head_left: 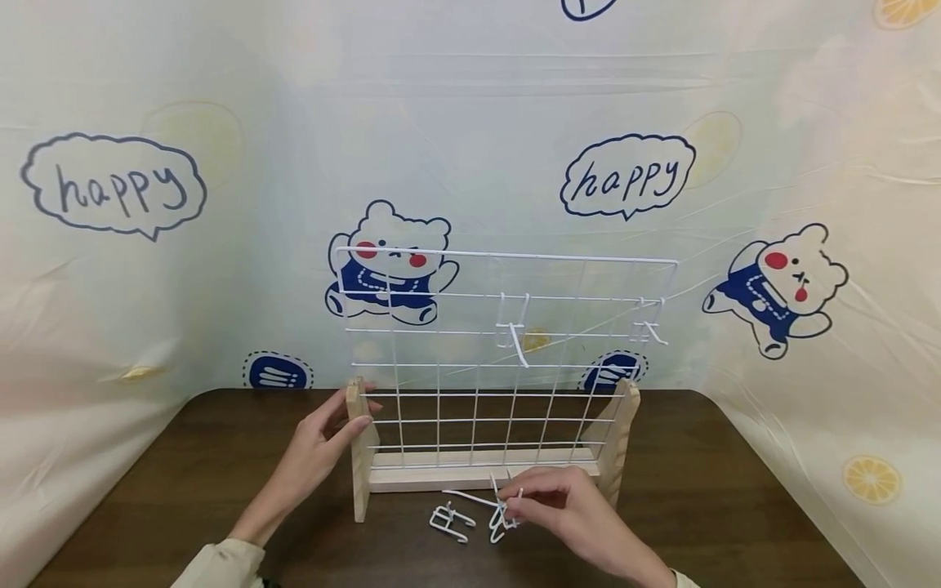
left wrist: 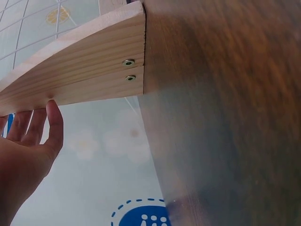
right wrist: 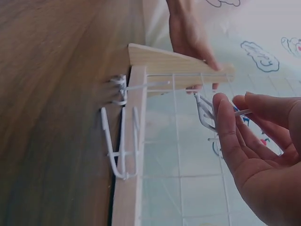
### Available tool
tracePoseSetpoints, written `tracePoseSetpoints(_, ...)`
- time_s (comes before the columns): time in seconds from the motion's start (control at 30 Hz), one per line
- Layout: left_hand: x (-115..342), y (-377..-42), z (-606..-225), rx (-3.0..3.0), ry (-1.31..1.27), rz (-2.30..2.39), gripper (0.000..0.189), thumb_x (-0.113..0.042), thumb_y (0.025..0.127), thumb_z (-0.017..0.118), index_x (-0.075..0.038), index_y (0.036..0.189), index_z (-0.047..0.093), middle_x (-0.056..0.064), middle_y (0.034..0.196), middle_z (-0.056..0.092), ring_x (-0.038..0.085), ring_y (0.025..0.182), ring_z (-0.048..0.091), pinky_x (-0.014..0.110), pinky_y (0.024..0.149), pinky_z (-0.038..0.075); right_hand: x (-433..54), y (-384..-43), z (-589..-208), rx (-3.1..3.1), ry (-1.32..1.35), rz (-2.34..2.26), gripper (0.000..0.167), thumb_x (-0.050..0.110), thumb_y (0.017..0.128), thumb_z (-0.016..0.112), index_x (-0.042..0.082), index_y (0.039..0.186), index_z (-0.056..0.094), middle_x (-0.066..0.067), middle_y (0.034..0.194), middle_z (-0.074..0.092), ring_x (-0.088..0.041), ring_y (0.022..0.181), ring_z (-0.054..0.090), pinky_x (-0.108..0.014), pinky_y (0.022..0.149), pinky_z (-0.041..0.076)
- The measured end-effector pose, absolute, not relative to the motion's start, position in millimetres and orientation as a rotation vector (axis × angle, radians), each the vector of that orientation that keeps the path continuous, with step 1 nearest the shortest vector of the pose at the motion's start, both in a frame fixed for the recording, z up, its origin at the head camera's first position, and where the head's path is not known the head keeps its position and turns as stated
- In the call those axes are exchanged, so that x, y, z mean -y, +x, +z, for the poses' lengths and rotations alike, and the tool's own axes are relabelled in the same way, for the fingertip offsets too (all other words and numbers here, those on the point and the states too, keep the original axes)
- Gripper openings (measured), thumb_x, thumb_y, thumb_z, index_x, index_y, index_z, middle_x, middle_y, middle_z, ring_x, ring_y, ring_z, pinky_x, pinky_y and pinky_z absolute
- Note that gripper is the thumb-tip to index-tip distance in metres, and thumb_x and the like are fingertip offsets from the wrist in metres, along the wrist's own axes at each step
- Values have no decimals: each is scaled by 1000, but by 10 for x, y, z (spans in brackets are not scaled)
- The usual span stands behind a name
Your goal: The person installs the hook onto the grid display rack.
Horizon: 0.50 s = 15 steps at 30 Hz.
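The person in cream sleeves sits at a dark brown wooden worktop (head_left: 698, 498); on it stands a white wire grid panel (head_left: 507, 255), upright in a pale wooden stand; the stand has a left end board (head_left: 359, 486), a right end board (head_left: 623, 433) and a low pale crossbar (head_left: 434, 480) between them.

The left hand (head_left: 323, 441) grips the left end board near its top, thumb on the near side and the other fingers reaching round behind; lower on that board's outer face sit two round metal bolts (left wrist: 128, 62).

The right hand (head_left: 564, 508) is in front of the crossbar, thumb and index finger closed in a pinch on a small white bent-wire hook (right wrist: 200, 110), held up off the worktop with its prongs toward the grid; two matching loose hooks lie on the worktop beside the crossbar, one nearer the left end board (right wrist: 123, 89), the other (right wrist: 108, 141) just beneath the pinching fingers; seen from the head, that second one overlaps the held hook, and I can't tell which wire is whose.

Two more such hooks hang on the grid's upper bars, one right of the middle (head_left: 518, 343), one near the right edge (head_left: 654, 332); behind everything hangs a pale printed cloth (head_left: 470, 147) with navy-clad bears.
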<state>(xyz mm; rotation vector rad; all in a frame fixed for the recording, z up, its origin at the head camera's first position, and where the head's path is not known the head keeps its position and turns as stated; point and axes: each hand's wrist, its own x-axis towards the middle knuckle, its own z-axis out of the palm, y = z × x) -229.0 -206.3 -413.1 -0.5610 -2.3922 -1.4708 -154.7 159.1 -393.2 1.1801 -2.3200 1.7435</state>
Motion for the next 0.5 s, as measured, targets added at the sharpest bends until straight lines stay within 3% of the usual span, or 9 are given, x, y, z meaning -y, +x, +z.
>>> tracePoseSetpoints(0.13, 2058, -2295, -4132, 2400, -551, -1482, 42, -24, 103, 57, -28, 144, 48, 7, 122, 68, 26, 113, 62, 53, 93, 52, -1530, -1544, -3875, 2317, 1156, 1789, 15, 10, 96, 66, 5, 107, 75, -12, 107, 73, -14, 94, 70, -33, 77, 60)
tracePoseSetpoints(0.3, 2066, -2303, -4140, 2393, -557, -1477, 42, -22, 103, 57, -29, 143, 48, 4, 121, 68, 25, 113, 62, 51, 93, 53, -1467, -1547, -3797, 2291, 1161, 1810, 14, 9, 95, 67, 3, 105, 75, -15, 105, 72, -14, 95, 69, -34, 76, 60)
tracePoseSetpoints(0.5, 2059, -2297, -4131, 2390, -557, -1484, 41, -24, 103, 57, -29, 143, 49, 5, 121, 68, 26, 113, 62, 51, 93, 53, -1385, -1541, -3711, 2283, 1192, 1745, 13, 9, 95, 67, 6, 105, 75, -10, 104, 73, -17, 98, 68, -31, 77, 59)
